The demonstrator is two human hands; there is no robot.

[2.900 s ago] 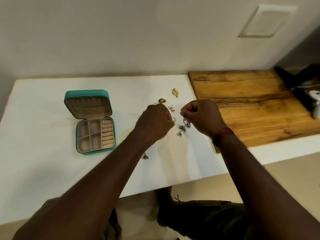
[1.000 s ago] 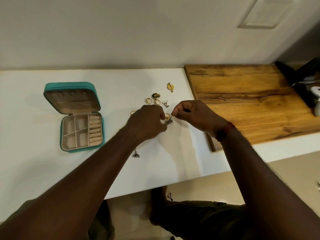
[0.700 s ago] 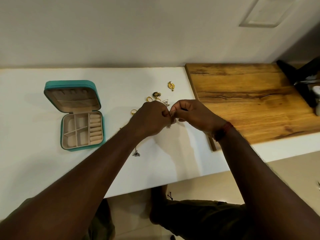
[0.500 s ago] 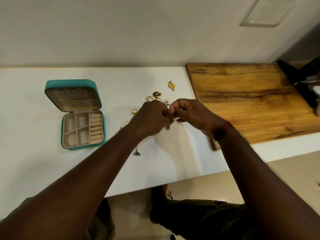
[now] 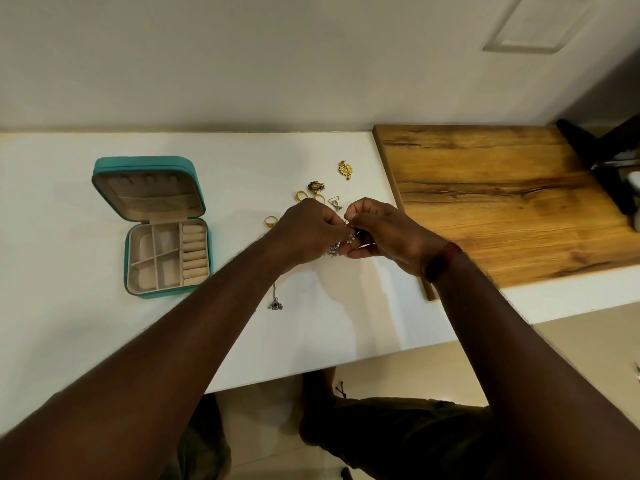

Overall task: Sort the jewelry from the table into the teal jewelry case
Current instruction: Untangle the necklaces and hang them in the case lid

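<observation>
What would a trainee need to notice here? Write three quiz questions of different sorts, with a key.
1. True or false: the open teal jewelry case already holds jewelry.
2. Which lies nearest the brown wooden board? A) gold leaf-shaped pendant B) plain gold ring C) small silver dangling earring
3. Fill in: the left hand and right hand pinch silver ____ between them.

Key: 1 false, compartments look empty; 2 A; 3 jewelry.
</observation>
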